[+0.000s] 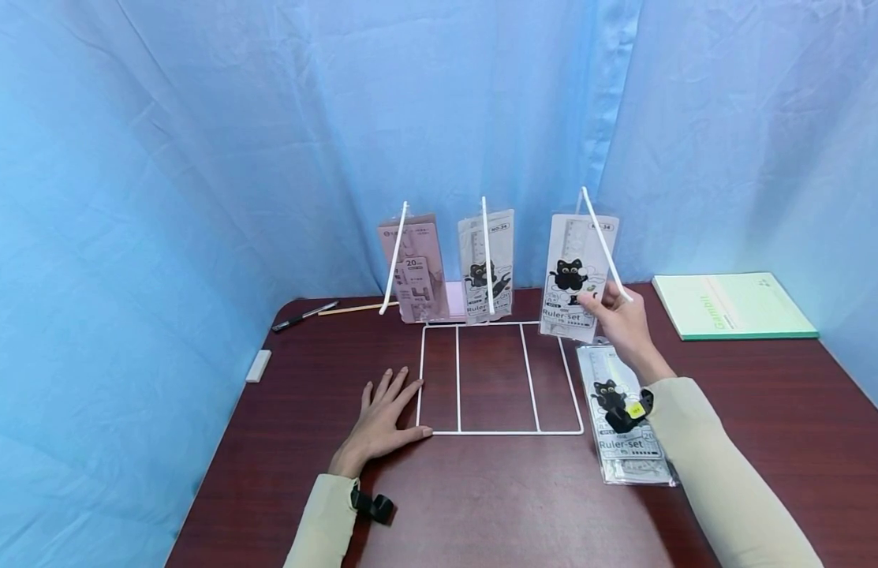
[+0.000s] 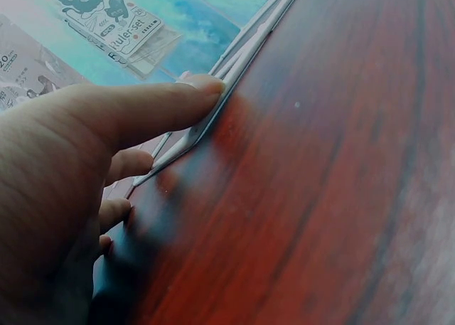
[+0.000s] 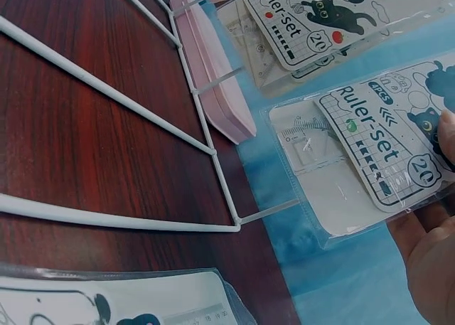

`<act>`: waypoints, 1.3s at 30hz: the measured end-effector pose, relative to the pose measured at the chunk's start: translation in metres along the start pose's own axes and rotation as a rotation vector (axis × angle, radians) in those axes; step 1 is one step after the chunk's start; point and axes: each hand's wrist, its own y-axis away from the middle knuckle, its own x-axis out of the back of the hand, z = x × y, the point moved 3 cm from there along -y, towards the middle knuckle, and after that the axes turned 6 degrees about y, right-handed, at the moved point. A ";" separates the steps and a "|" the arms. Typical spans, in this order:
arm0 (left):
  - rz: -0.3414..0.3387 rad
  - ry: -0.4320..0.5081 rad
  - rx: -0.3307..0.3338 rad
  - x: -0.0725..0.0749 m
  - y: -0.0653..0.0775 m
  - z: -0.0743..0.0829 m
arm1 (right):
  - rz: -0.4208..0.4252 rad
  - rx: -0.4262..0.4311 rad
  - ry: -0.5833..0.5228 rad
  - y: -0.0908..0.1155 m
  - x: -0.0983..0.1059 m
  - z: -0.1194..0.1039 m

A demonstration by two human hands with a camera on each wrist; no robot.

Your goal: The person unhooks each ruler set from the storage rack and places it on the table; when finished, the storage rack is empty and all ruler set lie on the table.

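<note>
On the worktop (image 1: pixel 495 489), left of the white wire rack (image 1: pixel 457 379), lay a white block (image 1: pixel 258 366), a black pen (image 1: pixel 304 315) and a yellow pencil (image 1: pixel 353 309). The left hand (image 1: pixel 385 422) rested with fingers spread at the rack's front-left corner, the thumb touching its wire. A pink stationery packet (image 1: pixel 419 272) hung from the rack's left arm; a pink case (image 1: pixel 455 300) sat behind the rack. A cat-print ruler-set packet (image 1: pixel 501 256) hung from its middle arm. At its right arm, the right hand (image 1: pixel 623 319), well apart from the left, pinched another ruler-set packet (image 1: pixel 568 272) near the lower edge; whether that one hung free was unclear. Right of the rack lay a further ruler-set packet (image 1: pixel 626 446), then a green-edged "Gambit" notebook (image 1: pixel 733 308).
</note>
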 end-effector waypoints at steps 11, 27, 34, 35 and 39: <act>-0.002 0.006 -0.004 0.001 0.001 0.002 | -0.033 -0.012 0.015 0.009 0.002 -0.004; 0.002 -0.004 0.003 0.000 0.001 0.002 | -0.039 0.050 0.138 0.022 0.007 -0.009; 0.001 -0.007 0.003 0.000 0.001 0.002 | -0.039 0.059 0.148 0.028 0.009 -0.011; 0.001 -0.008 0.002 0.000 0.001 0.002 | -0.037 0.057 0.152 0.029 0.009 -0.012; 0.003 -0.009 0.002 0.000 0.001 0.001 | -0.038 0.052 0.162 0.033 0.010 -0.013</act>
